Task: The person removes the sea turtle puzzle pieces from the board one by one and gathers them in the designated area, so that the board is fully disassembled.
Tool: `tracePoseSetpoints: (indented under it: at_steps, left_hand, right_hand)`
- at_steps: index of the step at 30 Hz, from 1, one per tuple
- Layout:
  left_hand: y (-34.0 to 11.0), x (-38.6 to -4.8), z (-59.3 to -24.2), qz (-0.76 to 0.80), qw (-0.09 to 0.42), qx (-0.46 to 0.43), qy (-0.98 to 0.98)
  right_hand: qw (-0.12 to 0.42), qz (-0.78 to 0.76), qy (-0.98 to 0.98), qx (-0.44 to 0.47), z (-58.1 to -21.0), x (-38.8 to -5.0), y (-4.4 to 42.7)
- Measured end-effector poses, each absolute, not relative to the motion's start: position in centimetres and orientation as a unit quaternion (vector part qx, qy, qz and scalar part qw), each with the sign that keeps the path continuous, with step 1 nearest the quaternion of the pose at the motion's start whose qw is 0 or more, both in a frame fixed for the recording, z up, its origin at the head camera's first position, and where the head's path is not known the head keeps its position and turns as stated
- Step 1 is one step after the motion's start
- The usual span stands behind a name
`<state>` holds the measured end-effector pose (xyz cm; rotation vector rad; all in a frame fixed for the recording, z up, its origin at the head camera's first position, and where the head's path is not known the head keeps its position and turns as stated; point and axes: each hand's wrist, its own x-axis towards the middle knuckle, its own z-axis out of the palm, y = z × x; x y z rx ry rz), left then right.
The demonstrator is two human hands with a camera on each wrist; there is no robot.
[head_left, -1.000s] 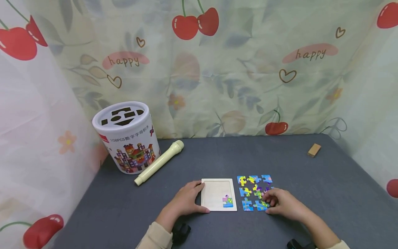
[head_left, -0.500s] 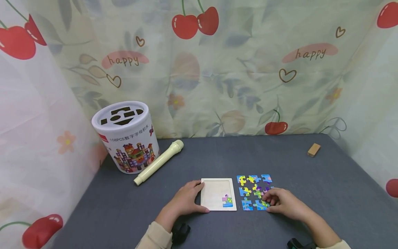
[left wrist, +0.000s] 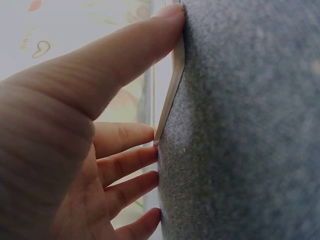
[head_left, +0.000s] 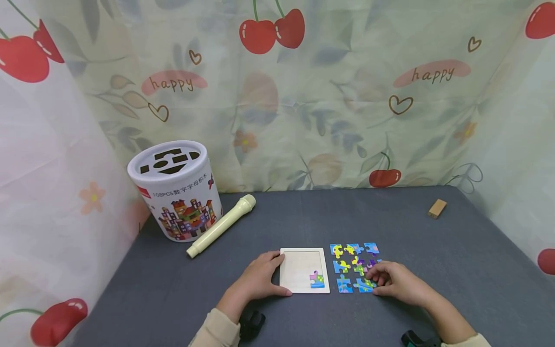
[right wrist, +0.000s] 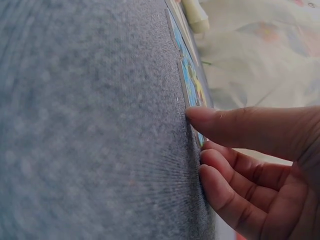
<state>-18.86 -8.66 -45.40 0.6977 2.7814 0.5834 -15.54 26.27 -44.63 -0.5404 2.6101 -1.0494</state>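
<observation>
A light wooden puzzle tray (head_left: 299, 271) lies on the dark table, with one puzzle piece (head_left: 317, 279) in its lower right corner. My left hand (head_left: 258, 278) holds the tray's left side, thumb at the near corner and index finger near the far one. Right of the tray, several colourful puzzle pieces (head_left: 341, 267) lie in loose rows. With thumb and curled fingers, my right hand (head_left: 396, 283) holds the blue-green puzzle piece (head_left: 364, 286) at the near right of the group by its right edge. In the right wrist view, the thumb (right wrist: 220, 125) touches that piece's corner; my fingers partly cover neighbouring pieces.
A white bucket (head_left: 175, 193) with a slotted lid stands at the back left. Against it lies a cream microphone-shaped stick (head_left: 222, 226). A small wooden block (head_left: 437, 208) is at the far right. A printed curtain (head_left: 277, 120) hangs behind the table (head_left: 277, 212).
</observation>
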Motion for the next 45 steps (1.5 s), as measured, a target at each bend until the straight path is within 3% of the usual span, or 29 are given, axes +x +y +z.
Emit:
tracePoseSetpoints:
  at_steps: [12,23,29,38,45]
  left_hand:
    - [-8.7,-19.0,-45.4,0.199,0.11,0.239,0.944]
    - [-8.8,-18.8,-45.5,0.2,0.11,0.241,0.943]
    - [-8.7,-18.9,-45.5,0.197,0.109,0.241,0.944]
    - [-8.7,-19.0,-45.4,0.195,0.109,0.239,0.945]
    - [-8.8,-19.0,-45.5,0.194,0.104,0.239,0.946]
  right_hand:
    - [0.124,-0.35,0.906,-0.204,-43.5,-16.2,25.6]
    - [0.157,-0.353,0.881,-0.272,-42.7,-18.2,21.4]
    - [0.142,-0.319,0.888,-0.3,-42.6,-19.2,18.8]
    - [0.176,-0.306,0.886,-0.3,-43.0,-19.9,16.4]
    - [0.156,-0.295,0.899,-0.284,-43.3,-19.7,15.6]
